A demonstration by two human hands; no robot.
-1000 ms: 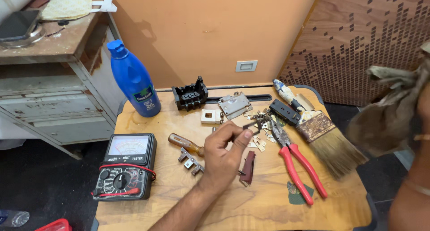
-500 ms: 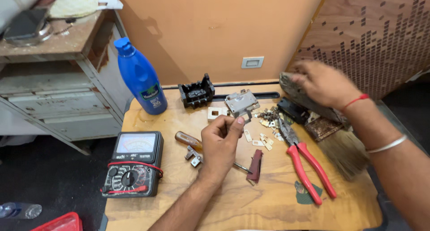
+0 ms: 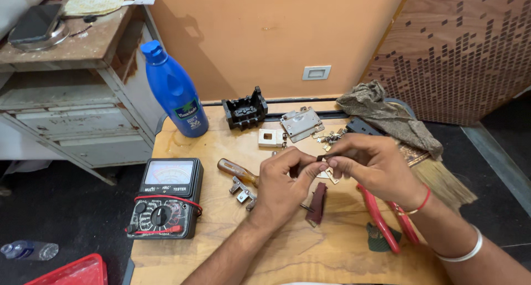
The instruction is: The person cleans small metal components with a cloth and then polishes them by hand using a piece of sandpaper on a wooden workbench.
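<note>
Small metal part [image 3: 322, 159] pinched btwn both hands: left [image 3: 285, 180], right [image 3: 370, 163], fingertips together above table [image 3: 221, 147].

Soft, even indoor light fills the view; bright but not harsh. The bottle [image 3: 176, 91] throws a faint shadow rightward on the orange wall [image 3: 265, 30], so light comes from the left. Weak shadows sit under both hands on the bench [image 3: 221, 147]. No strong glare. Focus is sharp at centre; wide-angle bending tilts the cabinet [image 3: 61, 113] and wall edges.
</note>
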